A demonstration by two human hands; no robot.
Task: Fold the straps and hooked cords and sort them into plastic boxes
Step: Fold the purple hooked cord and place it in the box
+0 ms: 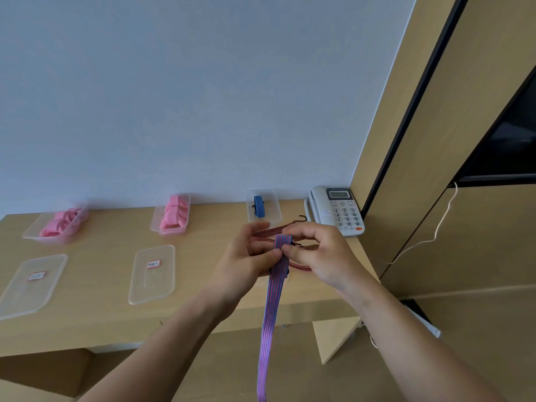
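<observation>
My left hand point(251, 256) and my right hand point(322, 253) both pinch a flat blue-and-red striped hooked cord point(270, 309) above the desk's right part. Its top is folded over between my fingers, and the long tail hangs down past the desk edge. A red-and-black striped hooked cord point(271, 235) lies on the desk behind my hands, its black hook near the phone. At the back stand three clear plastic boxes: the left box point(32, 230) and the middle box point(156, 224) hold pink straps, and the right box point(272, 210) holds a folded blue-and-black cord point(259, 206).
Two clear lids with labels lie on the wooden desk point(101, 285), one at the left point(32, 285) and one in the middle point(152, 274). A white desk phone point(339, 210) sits at the back right corner. A wooden cabinet wall rises at the right.
</observation>
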